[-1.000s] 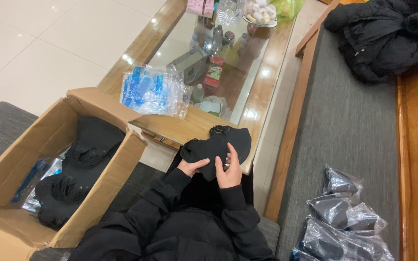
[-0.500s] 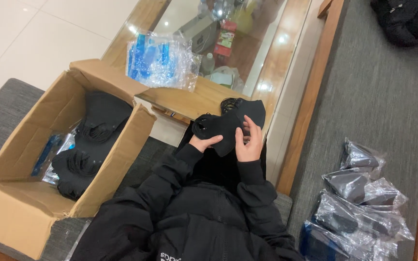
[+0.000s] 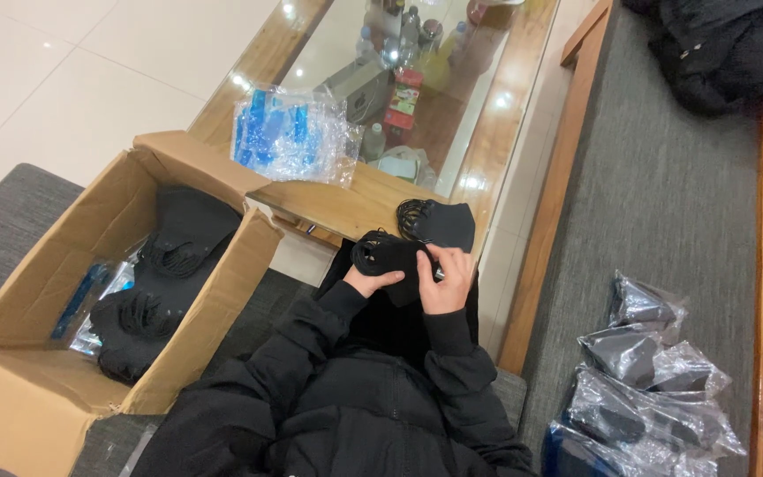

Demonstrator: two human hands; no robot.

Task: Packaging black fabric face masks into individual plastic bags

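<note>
2 hands (image 3: 412, 281) hold 1 black mask (image 3: 390, 258)

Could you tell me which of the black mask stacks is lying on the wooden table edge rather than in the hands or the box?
It is the black mask stack just beyond the right hand, lying alone on the wooden table edge; another is held in both hands, and others sit in the cardboard box.

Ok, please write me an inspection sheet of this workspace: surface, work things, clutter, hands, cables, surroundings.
Surface: wooden table with glass top.
Job's things: black masks held in both hands; another black mask stack on the table edge.
Clutter: clear bag with blue contents; bottles and boxes under the glass.
Hands: left hand and right hand both grip the masks.
Cables: nothing seen.
Surroundings: open cardboard box holding black masks; bagged packs on grey cushion; tiled floor.
</note>
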